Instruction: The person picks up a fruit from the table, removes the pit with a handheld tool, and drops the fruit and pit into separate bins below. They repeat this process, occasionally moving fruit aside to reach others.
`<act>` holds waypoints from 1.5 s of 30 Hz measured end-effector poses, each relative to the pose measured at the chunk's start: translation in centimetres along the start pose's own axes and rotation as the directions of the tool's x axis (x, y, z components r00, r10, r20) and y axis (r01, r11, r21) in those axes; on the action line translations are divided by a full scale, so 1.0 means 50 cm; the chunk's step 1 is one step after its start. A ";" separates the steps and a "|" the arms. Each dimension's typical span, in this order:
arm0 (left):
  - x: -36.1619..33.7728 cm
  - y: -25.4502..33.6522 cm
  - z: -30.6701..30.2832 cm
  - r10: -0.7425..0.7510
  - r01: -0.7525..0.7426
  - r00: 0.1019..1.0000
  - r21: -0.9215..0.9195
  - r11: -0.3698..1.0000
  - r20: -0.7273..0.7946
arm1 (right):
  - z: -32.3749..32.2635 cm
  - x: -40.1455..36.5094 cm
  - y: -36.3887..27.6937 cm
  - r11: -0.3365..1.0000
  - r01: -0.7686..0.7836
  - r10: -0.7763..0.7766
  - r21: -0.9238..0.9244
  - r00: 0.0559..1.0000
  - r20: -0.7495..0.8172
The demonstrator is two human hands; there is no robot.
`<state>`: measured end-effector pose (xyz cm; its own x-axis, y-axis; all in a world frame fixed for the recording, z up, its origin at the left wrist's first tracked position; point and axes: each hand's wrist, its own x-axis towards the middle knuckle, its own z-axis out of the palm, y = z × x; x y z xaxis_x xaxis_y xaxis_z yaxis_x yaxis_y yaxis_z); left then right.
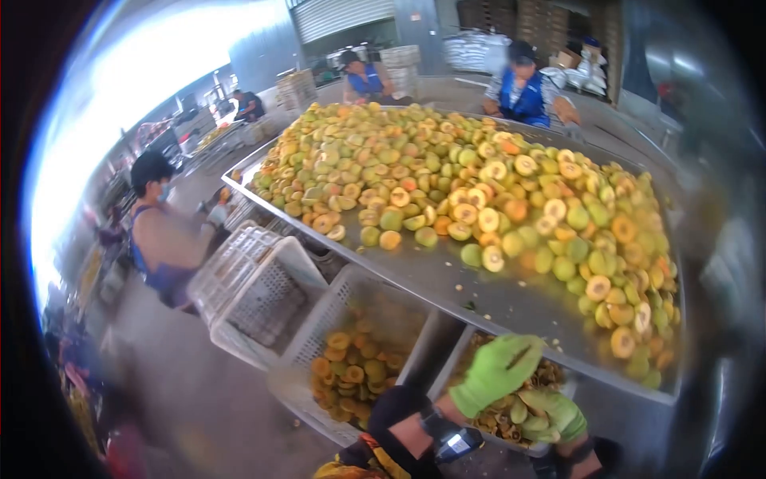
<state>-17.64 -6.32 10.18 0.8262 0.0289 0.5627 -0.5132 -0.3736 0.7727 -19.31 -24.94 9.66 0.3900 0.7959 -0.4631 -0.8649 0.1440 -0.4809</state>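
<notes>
Hovering over crate (pixel 453 363): L hand (pixel 496 369) fingers (pixel 519 351) spread, empty; R hand (pixel 552 413) curled, contents unclear. Peach halves (pixel 479 199) could roll off tabletop (pixel 479 295).

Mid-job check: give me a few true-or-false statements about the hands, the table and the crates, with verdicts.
1. The left hand and the right hand both wear green gloves. True.
2. The metal table carries a big heap of fruit. True.
3. Both hands are up on the table top. False: they are below its near edge, over a crate of fruit pieces.
4. The middle crate is empty. False: it holds orange fruit halves.
5. A person in blue stands at the left by the white crates. True.
</notes>
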 end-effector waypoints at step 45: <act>0.018 -0.027 0.024 -0.575 0.667 0.704 -0.667 0.333 0.417 | 0.017 0.025 0.019 0.049 0.273 -0.951 -0.961 0.306 0.038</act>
<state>-15.94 -6.91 9.29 0.9735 -0.1518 -0.1710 0.2255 0.5130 0.8282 -19.89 -23.33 9.26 0.9300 0.1293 0.3441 0.3676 -0.3410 -0.8652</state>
